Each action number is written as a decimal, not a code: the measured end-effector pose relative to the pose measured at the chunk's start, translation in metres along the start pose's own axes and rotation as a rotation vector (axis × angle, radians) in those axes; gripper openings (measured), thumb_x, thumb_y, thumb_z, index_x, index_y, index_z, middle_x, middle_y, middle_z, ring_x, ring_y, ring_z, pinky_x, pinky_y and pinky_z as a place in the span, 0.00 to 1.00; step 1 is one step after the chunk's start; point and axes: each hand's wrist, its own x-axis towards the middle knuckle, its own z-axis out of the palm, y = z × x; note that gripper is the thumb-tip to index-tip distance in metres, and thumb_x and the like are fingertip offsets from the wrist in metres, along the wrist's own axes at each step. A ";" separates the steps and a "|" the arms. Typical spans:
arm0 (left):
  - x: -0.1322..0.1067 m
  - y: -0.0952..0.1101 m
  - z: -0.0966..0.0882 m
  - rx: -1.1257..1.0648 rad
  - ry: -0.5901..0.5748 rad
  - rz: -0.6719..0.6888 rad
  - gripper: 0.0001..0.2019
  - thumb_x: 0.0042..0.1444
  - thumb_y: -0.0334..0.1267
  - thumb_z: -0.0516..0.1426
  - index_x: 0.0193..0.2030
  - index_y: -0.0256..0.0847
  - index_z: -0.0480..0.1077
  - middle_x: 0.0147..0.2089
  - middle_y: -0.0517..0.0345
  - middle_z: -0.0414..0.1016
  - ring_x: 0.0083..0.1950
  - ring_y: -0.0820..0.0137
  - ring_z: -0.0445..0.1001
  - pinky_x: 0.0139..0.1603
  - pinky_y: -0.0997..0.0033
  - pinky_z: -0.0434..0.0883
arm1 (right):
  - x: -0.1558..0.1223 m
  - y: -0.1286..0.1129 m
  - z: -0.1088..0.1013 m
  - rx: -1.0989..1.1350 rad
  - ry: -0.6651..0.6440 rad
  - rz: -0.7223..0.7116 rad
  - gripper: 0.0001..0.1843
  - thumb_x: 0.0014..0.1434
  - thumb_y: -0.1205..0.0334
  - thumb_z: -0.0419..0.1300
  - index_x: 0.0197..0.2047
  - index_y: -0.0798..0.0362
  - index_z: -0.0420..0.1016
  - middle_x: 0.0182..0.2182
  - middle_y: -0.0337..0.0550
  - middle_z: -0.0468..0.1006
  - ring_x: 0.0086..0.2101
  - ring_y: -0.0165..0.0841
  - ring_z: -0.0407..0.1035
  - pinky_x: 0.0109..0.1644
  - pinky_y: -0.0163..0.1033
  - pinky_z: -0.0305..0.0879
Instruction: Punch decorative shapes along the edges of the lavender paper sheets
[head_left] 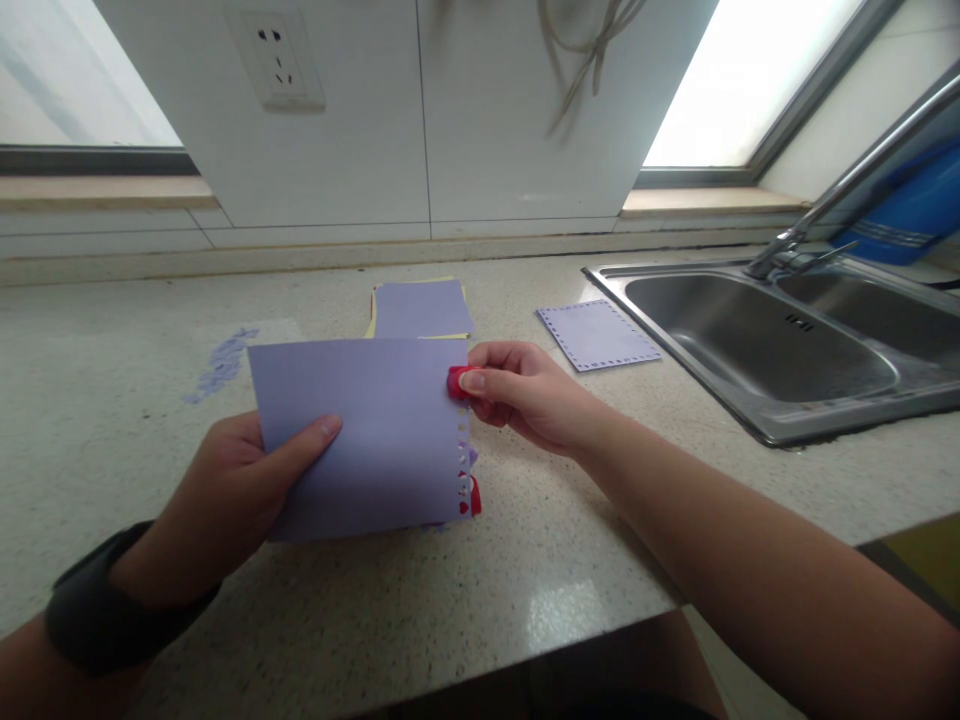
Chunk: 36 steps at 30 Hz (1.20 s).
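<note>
My left hand [225, 490] grips a purple paper sheet [367, 430] by its left side, thumb on top, holding it above the counter. My right hand [517, 390] is closed on a small red hole punch [456, 382] pressed over the sheet's right edge near the top. A column of small heart-shaped holes [463, 470] runs down that right edge, with red showing through the lowest ones. A dark band sits on my left wrist.
A stack of purple and yellow paper [421, 308] lies behind the sheet. A purple sheet with punched borders [598, 334] lies by the steel sink [780, 350] with its tap [825, 205]. Purple punched scraps [221, 362] lie at the left. The counter edge [525, 640] is near me.
</note>
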 end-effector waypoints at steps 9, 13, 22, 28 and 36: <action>0.001 0.000 0.001 -0.018 -0.007 -0.001 0.19 0.48 0.55 0.68 0.37 0.40 0.80 0.35 0.55 0.85 0.34 0.65 0.78 0.32 0.70 0.74 | 0.000 0.001 -0.001 0.013 -0.009 -0.007 0.09 0.58 0.60 0.69 0.32 0.55 0.76 0.22 0.35 0.71 0.22 0.24 0.59 0.24 0.31 0.50; 0.002 -0.001 0.001 -0.002 -0.001 0.000 0.20 0.49 0.56 0.68 0.37 0.40 0.81 0.35 0.54 0.85 0.34 0.65 0.78 0.32 0.70 0.74 | 0.000 0.001 -0.001 0.005 -0.007 -0.007 0.09 0.58 0.60 0.69 0.31 0.55 0.76 0.21 0.34 0.71 0.22 0.24 0.59 0.24 0.31 0.51; 0.000 -0.001 0.001 -0.015 0.011 0.008 0.18 0.48 0.54 0.68 0.36 0.40 0.80 0.35 0.56 0.85 0.33 0.65 0.78 0.32 0.71 0.74 | -0.001 0.001 -0.001 0.004 -0.008 -0.012 0.09 0.58 0.60 0.69 0.31 0.55 0.76 0.22 0.35 0.71 0.22 0.24 0.60 0.24 0.31 0.51; -0.001 0.001 0.001 -0.035 -0.011 -0.040 0.19 0.49 0.54 0.68 0.38 0.40 0.80 0.36 0.56 0.85 0.33 0.66 0.78 0.32 0.72 0.74 | -0.001 0.001 -0.001 -0.002 0.006 0.006 0.10 0.57 0.59 0.69 0.31 0.55 0.75 0.22 0.35 0.71 0.22 0.24 0.60 0.24 0.32 0.50; -0.001 0.002 0.001 -0.015 -0.005 -0.030 0.20 0.49 0.54 0.68 0.39 0.39 0.80 0.36 0.55 0.85 0.34 0.65 0.78 0.32 0.71 0.73 | 0.000 0.002 -0.001 0.004 -0.005 -0.010 0.09 0.58 0.60 0.69 0.32 0.55 0.76 0.23 0.35 0.71 0.22 0.24 0.60 0.25 0.32 0.50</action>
